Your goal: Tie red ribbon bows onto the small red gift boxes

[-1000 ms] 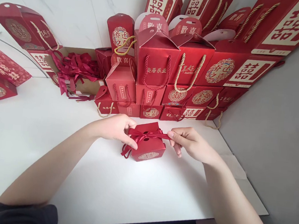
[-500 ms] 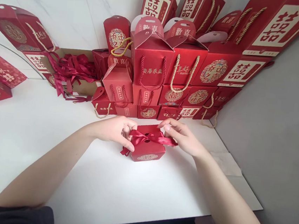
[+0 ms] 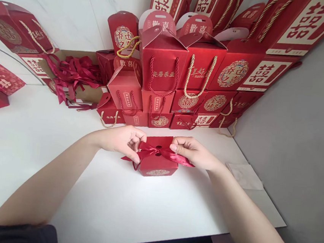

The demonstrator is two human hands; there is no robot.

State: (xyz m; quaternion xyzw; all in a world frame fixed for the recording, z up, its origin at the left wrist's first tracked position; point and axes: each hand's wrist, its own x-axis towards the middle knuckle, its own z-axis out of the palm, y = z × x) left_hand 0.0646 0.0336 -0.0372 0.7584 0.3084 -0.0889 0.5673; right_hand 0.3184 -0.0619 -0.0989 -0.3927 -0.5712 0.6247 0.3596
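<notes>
The left hand's (image 3: pixel 122 141) fingers curl beside the left loop of a glossy dark-red satin ribbon (image 3: pixel 166 153); whether they grip it cannot be told. The ribbon crosses a small red card box (image 3: pixel 159 165), its gold-medallion front facing the person, long axis seemingly left to right, on the white tabletop (image 3: pixel 119 205). The right hand's (image 3: pixel 196 154) fingers pinch the ribbon's right side. Beyond the box: a brown cardboard carton (image 3: pixel 87 94) leftward, stacked red gift boxes (image 3: pixel 163 66) behind, a grey wall (image 3: pixel 299 150) rightward.

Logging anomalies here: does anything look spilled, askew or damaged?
Only mildly: loose ribbons spill over the edge of the cardboard box, some apparently onto the table, untidy against the stacked boxes. The ribbon-tied box looks undamaged.
</notes>
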